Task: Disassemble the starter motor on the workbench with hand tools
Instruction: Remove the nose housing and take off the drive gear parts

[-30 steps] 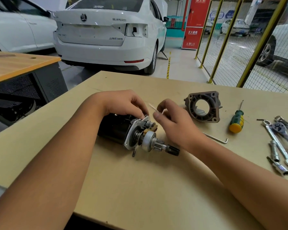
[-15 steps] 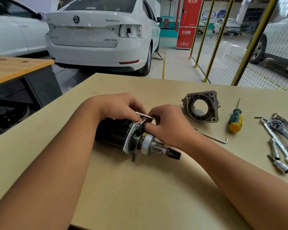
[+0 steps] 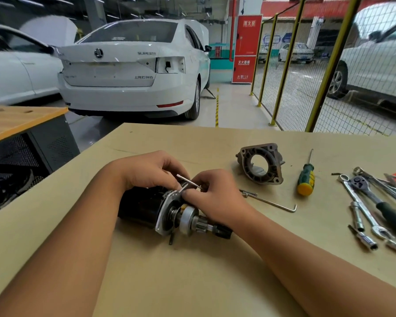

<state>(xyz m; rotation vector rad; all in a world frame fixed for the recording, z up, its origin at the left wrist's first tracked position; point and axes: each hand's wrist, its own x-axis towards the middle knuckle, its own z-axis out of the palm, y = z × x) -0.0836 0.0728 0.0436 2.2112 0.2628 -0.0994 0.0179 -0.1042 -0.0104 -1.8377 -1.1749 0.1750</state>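
Both hands are bunched tight over the top of the starter motor (image 3: 160,210) now, and that's the change: a second ago the right hand (image 3: 212,193) was lifted clear with a thin metal pin (image 3: 189,181) held up in the air, and now it has dropped down against the silver end plate (image 3: 169,210). The pin is pinched in the right hand's fingertips, one end sticking up and back toward the left hand (image 3: 151,171), the other end hidden behind the fingers, so I can't tell whether it is seated in anything. The left hand is curled over the black body of the motor, gripping it so it doesn't roll.

The motor lies on its side near the middle of the tan surface (image 3: 192,282), gear shaft (image 3: 206,226) pointing right. The grey nose housing (image 3: 261,164) is already off and sits well apart behind the right hand, so the job looks partway along.

My read: the pin is being worked at the plate's upper edge, perhaps at the fork lever pivot. A long bolt (image 3: 269,201) lies just beside the right wrist; a green screwdriver (image 3: 305,178) and the wrenches (image 3: 370,202) wait further right.
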